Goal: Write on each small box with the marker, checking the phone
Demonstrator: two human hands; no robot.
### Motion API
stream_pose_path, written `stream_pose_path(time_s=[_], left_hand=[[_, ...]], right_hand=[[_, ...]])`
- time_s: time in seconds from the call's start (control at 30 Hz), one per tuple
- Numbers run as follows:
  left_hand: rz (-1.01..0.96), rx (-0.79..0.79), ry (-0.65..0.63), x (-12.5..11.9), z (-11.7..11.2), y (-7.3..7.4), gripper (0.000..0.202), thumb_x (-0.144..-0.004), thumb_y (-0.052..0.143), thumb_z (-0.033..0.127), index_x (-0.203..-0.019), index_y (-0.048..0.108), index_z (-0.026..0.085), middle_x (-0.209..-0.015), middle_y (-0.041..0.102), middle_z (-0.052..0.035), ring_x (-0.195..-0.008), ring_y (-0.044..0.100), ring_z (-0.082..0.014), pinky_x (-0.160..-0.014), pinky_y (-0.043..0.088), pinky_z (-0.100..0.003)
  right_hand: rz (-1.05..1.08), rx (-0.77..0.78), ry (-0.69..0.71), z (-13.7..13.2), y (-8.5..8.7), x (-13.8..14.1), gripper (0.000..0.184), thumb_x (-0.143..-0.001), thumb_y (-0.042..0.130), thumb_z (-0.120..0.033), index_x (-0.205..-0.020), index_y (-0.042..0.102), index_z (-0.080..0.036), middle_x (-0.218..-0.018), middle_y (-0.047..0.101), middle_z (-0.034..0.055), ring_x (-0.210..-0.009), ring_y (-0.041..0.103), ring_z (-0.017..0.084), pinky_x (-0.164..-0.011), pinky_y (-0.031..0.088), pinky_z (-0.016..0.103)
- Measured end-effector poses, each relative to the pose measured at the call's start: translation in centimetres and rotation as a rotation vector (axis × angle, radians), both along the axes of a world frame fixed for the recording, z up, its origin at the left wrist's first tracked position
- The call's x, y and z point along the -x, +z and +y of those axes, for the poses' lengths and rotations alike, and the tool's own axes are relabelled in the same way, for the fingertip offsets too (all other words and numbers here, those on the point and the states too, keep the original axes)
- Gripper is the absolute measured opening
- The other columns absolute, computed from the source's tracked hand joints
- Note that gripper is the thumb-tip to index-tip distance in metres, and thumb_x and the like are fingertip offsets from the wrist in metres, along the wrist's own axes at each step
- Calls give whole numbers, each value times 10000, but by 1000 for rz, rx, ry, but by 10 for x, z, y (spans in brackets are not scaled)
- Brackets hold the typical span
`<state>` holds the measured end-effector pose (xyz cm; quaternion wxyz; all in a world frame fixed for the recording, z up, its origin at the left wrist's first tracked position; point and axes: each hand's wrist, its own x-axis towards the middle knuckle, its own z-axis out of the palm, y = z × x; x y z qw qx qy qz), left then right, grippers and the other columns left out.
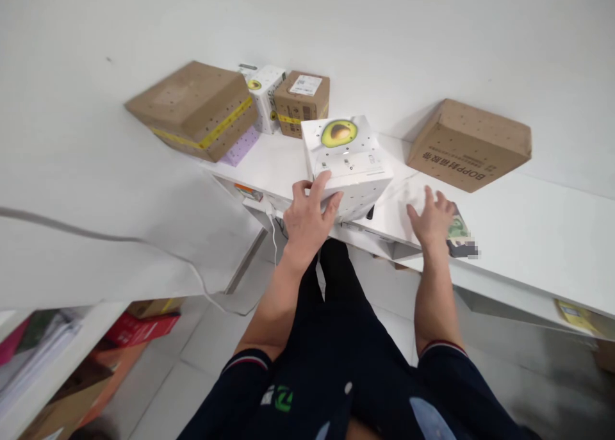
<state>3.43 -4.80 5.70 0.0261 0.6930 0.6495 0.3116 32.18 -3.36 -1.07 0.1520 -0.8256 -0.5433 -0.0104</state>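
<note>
A white box with an avocado picture sits near the front edge of the white table. My left hand is on its near left corner, index finger at the top edge and thumb against the front face; the other fingers bend at the left side. My right hand hovers over the table or rests lightly on it, fingers spread and nothing in them. Close beside it lies a small flat item with a green print, partly hidden by the hand and blurred. A small black object shows beside the box.
Behind stand a large brown carton with yellow tape on a purple box, another white avocado box and a small brown carton. A brown carton is at the right. A cable hangs at left, above shelves.
</note>
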Motion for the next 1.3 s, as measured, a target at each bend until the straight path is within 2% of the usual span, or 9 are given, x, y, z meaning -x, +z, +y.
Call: stream_pose_path(time_s=[0.17,0.27,0.47,0.67,0.73,0.83,0.97,1.1,1.3], left_hand=[[-10,-7,2,0,0,1,563,-981,420,613,-1431,541,297,-1230,573,-111,-952,634,-195,-706,505,-268],[-9,-6,4,0,0,1,552,-978,439,604,-1422,551,294,-1231,577,-113,-971,635,-202,-702,506,-267],[-16,-34,11,-1,1,-1,548,-978,446,596,-1417,553,286,-1212,579,-114,-955,637,-202,-682,498,-265],[-16,-36,8,0,0,-1,539,-977,451,594,-1411,554,291,-1219,580,-111,-967,643,-203,-677,495,-265],[-18,-28,2,0,0,-1,538,-979,446,593,-1415,548,295,-1226,579,-109,-977,644,-203,-688,498,-267],[-23,-16,5,0,0,0,544,-979,440,601,-1419,542,298,-1226,576,-108,-961,644,-201,-699,499,-275],[-24,-22,10,-1,0,-2,554,-977,433,609,-1422,538,296,-1226,574,-112,-944,637,-204,-691,489,-279],[-23,-27,10,-2,-2,-3,548,-980,428,603,-1418,540,293,-1232,572,-112,-942,634,-202,-679,482,-274],[-34,38,35,-3,-4,3,505,-981,453,562,-1430,519,340,-1257,555,-97,-970,633,-219,-689,490,-297]], right_hand=[[112,196,-375,-47,7,-50,970,-780,648,-624,-1564,290,-177,-1598,264,286,-1428,306,521,-1098,325,652],[162,310,-343,-58,4,-68,941,-802,605,-636,-1560,298,-170,-1516,418,269,-1379,398,495,-1073,382,618],[80,311,-289,-55,3,-70,907,-805,586,-633,-1532,358,-141,-1388,549,268,-1289,494,482,-994,455,581],[135,117,-351,-59,5,-51,929,-733,677,-548,-1487,422,-70,-1265,622,280,-1242,544,464,-1033,430,584],[383,-27,-353,-64,4,-42,907,-694,705,-514,-1467,460,-107,-1210,659,216,-1148,618,388,-1013,469,545],[1038,-336,-286,-72,6,-21,828,-621,709,-517,-1359,554,-178,-1056,703,98,-873,678,241,-812,576,419],[1820,-566,-16,-81,22,24,708,-616,664,-591,-1179,645,-163,-1018,735,105,-836,687,221,-705,596,373],[2257,-396,311,-91,43,71,673,-744,620,-657,-1262,626,-229,-1172,728,115,-935,694,245,-766,598,428],[2428,121,567,-89,65,132,736,-794,487,-800,-1264,627,-251,-1212,714,118,-900,700,256,-770,599,478]])
